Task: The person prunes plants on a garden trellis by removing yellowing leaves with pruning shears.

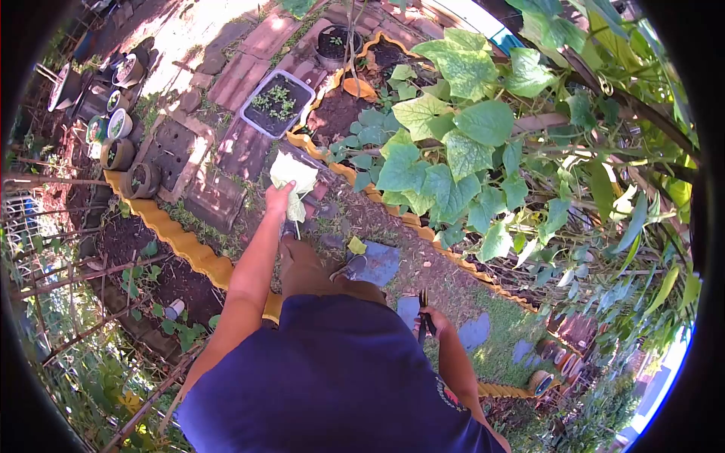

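Note:
Stretched out in front of me, my left hand (279, 198) is closed around a bunch of pale, yellowish-green leaves (296, 171), with a thin stalk hanging below it. Low at my right side, my right hand (437, 321) grips a pair of dark-handled pruning shears (423, 299), pointing upward; whether the blades are apart I cannot make out. A single yellow leaf (356, 245) lies on the ground by my shoe (353, 267). Ahead and to the right hang the broad green leaves (453, 189) of a climbing vine, apart from both hands.
Wavy yellow edging (174, 234) borders the soil bed on the left, and more edging (423, 230) runs beneath the vine. A plastic tub of seedlings (277, 104) stands on the brick paving. Several pots (119, 123) line the far left. Flat stepping stones (474, 332) lie in the path.

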`<state>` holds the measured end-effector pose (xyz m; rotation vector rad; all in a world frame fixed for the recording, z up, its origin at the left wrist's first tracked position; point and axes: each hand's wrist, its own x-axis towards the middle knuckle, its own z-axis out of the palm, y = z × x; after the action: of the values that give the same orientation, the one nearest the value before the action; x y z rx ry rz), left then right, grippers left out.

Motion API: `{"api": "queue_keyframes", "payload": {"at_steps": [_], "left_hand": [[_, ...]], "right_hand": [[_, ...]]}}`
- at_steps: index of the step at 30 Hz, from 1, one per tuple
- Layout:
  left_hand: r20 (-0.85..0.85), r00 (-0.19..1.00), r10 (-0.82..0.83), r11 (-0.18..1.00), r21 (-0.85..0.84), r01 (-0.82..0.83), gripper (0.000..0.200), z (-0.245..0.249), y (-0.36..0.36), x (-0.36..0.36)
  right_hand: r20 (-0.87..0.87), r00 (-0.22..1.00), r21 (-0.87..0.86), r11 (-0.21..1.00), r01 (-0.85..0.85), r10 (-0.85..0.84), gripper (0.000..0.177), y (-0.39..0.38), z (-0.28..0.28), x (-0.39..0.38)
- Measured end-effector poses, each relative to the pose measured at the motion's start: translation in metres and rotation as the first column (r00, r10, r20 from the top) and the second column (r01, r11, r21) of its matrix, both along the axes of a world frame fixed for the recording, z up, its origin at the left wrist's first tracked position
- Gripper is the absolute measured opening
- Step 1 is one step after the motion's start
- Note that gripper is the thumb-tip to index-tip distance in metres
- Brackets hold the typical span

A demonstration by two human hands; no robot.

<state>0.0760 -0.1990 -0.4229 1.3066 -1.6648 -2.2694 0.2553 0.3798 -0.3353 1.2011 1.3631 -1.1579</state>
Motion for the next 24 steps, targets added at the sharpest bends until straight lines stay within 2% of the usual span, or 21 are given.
{"api": "queue_keyframes", "payload": {"at_steps": [2,3,4,5,7,9,10,12,13,15,16,17,19,21,24], "left_hand": [[0.044,0.996,-0.082,0.979,-0.181,0.088,0.04,-0.03,-0.015,-0.038],[0.152,0.975,-0.16,0.929,-0.31,0.201,0.043,-0.033,-0.025,-0.062],[0.269,0.937,-0.224,0.848,-0.419,0.324,0.045,-0.032,-0.032,-0.086],[0.388,0.881,-0.272,0.736,-0.505,0.45,0.048,-0.034,-0.039,-0.111],[0.452,0.819,-0.353,0.637,-0.525,0.564,0.056,-0.047,-0.057,-0.168],[0.552,0.733,-0.398,0.537,-0.508,0.674,0.058,-0.056,-0.062,-0.219],[0.515,0.739,-0.434,0.53,-0.518,0.672,0.062,-0.062,-0.064,-0.245],[0.584,0.636,-0.505,0.391,-0.502,0.771,0.077,-0.076,-0.064,-0.302],[0.454,0.706,-0.544,0.398,-0.602,0.693,0.085,-0.084,-0.063,-0.319],[0.465,0.679,-0.568,0.452,-0.514,0.73,0.087,-0.076,-0.055,-0.354],[0.383,0.749,-0.541,0.391,-0.674,0.627,0.083,-0.058,-0.05,-0.357],[0.334,0.754,-0.565,0.408,-0.681,0.608,0.073,-0.061,-0.048,-0.363],[0.199,0.677,-0.708,0.327,-0.758,0.565,0.059,-0.079,-0.052,-0.343],[0.122,0.526,-0.841,0.385,-0.548,0.743,0.046,-0.089,-0.065,-0.304],[0.262,0.283,-0.923,0.142,-0.451,0.881,0.039,-0.108,-0.1,-0.193]], "right_hand": [[0.094,0.984,-0.019,0.988,0.151,-0.149,0.034,0.002,-0.012,0.025],[0.108,0.983,0.006,0.989,0.15,-0.15,0.033,-0.013,0.001,0.027],[0.127,0.98,0.032,0.988,0.153,-0.156,0.032,-0.03,0.013,0.033],[0.131,0.964,0.048,0.973,0.226,-0.231,0.032,-0.037,0.01,0.049],[0.119,0.928,0.08,0.935,0.346,-0.353,0.032,-0.073,0.001,0.059],[0.119,0.894,0.148,0.898,0.413,-0.431,0.033,-0.122,0.026,0.065],[0.121,0.894,0.14,0.899,0.415,-0.432,0.032,-0.148,0.032,0.059],[0.126,0.885,0.131,0.892,0.433,-0.448,0.031,-0.2,0.041,0.052],[0.106,0.877,0.122,0.881,0.457,-0.469,0.031,-0.224,0.044,0.049],[0.074,0.858,0.109,0.86,0.499,-0.508,0.032,-0.263,0.046,0.04],[0.058,0.853,0.071,0.854,0.515,-0.519,0.032,-0.274,0.038,0.046],[0.04,0.85,0.026,0.851,0.525,-0.526,0.032,-0.286,0.033,0.049],[0.029,0.861,0.0,0.862,0.508,-0.507,0.034,-0.323,0.049,0.022],[-0.022,0.881,-0.026,0.882,0.471,-0.472,0.036,-0.339,0.059,0.005],[-0.047,0.914,0.024,0.914,0.404,-0.403,0.035,-0.345,0.061,-0.011]]}}
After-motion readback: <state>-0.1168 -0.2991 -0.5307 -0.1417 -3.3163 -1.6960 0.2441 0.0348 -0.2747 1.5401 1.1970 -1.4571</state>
